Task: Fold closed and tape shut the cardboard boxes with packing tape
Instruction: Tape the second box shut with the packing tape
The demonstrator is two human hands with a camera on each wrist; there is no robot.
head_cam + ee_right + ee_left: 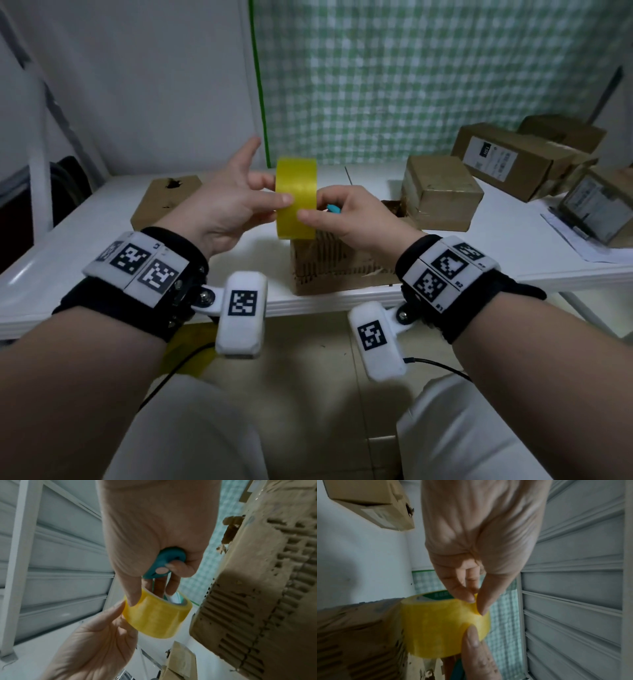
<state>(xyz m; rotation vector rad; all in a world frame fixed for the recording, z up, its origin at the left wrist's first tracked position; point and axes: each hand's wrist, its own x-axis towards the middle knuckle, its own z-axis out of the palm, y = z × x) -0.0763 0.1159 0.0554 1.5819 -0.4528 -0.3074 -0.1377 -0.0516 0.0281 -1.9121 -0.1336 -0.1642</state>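
The roll of yellow packing tape [296, 198] is held up above the near edge of the white table [102, 219], over a worn cardboard box [337, 270] whose outer paper is torn away to bare ribbing. The right hand [352, 214] carries the roll with fingers through its core and thumb on the outer face, and also keeps a small teal cutter [164, 562] tucked under its curled fingers. The left hand [226, 202] pinches at the roll's surface with thumb and forefinger, the other fingers spread wide; it seems to be searching for the loose tape end. No strip is pulled out yet, so taping of this box looks hardly begun. At the far right stand several boxes [442, 192] that appear closed; at the far left lies another box [164, 202] with a torn hole. Whether that one is sealed I cannot tell.
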